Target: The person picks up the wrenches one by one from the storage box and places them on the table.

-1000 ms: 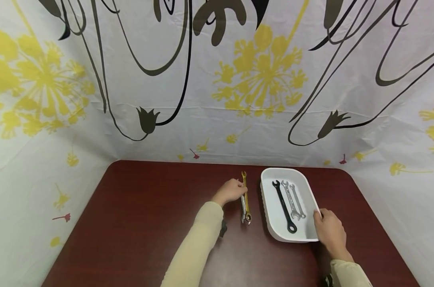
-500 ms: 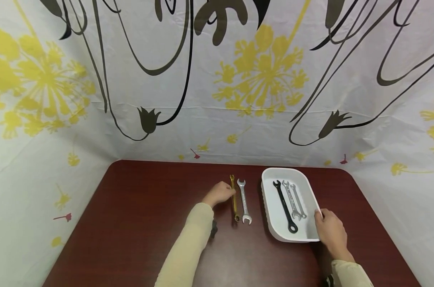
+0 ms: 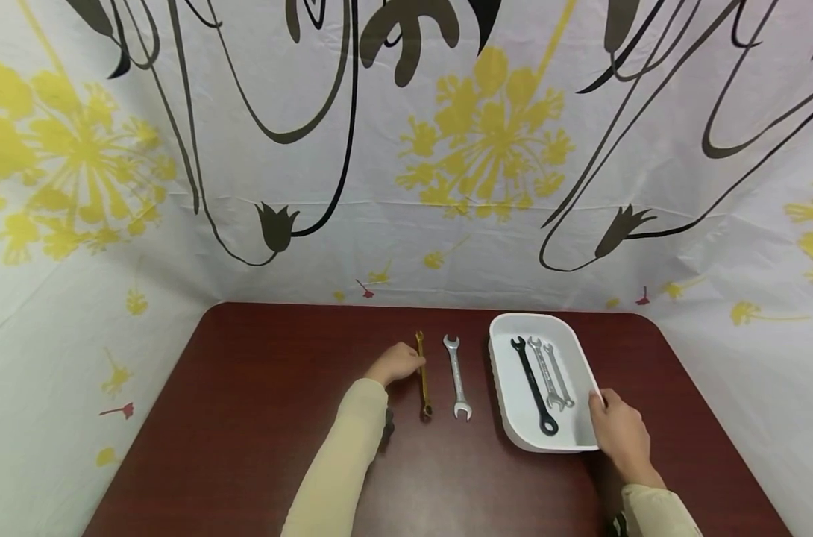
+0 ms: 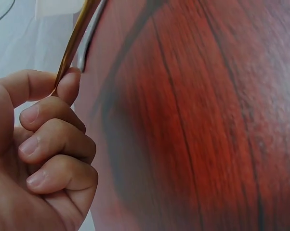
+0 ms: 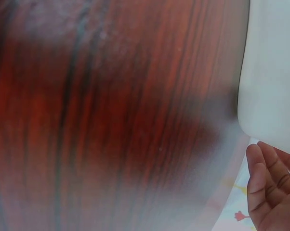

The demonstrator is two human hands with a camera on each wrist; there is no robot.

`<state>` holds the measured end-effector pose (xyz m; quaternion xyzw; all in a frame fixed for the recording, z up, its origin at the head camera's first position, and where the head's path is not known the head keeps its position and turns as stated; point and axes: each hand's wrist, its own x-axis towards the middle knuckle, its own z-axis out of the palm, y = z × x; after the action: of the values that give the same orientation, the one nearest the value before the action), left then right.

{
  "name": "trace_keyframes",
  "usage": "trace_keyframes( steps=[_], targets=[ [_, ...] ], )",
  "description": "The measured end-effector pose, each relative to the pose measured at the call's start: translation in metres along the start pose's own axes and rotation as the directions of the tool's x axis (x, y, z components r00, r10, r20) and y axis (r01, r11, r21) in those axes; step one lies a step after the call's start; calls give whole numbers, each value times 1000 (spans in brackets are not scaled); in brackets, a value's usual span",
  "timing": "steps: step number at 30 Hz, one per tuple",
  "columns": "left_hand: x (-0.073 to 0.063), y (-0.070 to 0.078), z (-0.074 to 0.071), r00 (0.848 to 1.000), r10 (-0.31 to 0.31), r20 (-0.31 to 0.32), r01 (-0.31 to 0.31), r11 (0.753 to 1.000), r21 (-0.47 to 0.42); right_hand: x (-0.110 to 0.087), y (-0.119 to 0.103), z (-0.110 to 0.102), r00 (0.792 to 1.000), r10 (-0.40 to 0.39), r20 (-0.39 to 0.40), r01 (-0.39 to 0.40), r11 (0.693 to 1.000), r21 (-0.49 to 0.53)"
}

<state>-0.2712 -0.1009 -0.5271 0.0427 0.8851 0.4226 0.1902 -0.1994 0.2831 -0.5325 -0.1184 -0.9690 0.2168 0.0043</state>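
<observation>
Between thumb and forefinger, my left hand pinches a gold wrench by its upper shaft. The left wrist view shows that pinch on the gold wrench, with the other fingers of the left hand curled into the palm. A silver open-end wrench lies on the table to the right of it. My right hand grips the near right rim of a white tray; in the right wrist view its fingers are at the tray's outer wall.
Inside the tray lie a black wrench and two smaller silver wrenches, side by side. The dark red wooden table ends at a white patterned cloth behind and on both sides.
My left hand has carried the gold wrench leftward, away from the silver open-end wrench it overlapped before. The right hand and the tray have stayed in place.
</observation>
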Motion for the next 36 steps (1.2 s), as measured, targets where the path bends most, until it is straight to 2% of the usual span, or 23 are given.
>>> trace_keyframes(
  steps=[7, 23, 36],
  targets=[
    [0, -3, 1, 1000, -17, 20, 16, 1000, 25, 0, 0, -3, 1000, 5, 28, -4, 1000, -9],
    [8, -8, 6, 999, -28, 18, 26, 995, 95, -1, -1, -1, 1000, -1, -9, 2, 1000, 5],
    [9, 3, 5, 989, -142, 41, 137, 984, 113, -1, 0, -1, 1000, -1, -16, 1, 1000, 14]
  ],
)
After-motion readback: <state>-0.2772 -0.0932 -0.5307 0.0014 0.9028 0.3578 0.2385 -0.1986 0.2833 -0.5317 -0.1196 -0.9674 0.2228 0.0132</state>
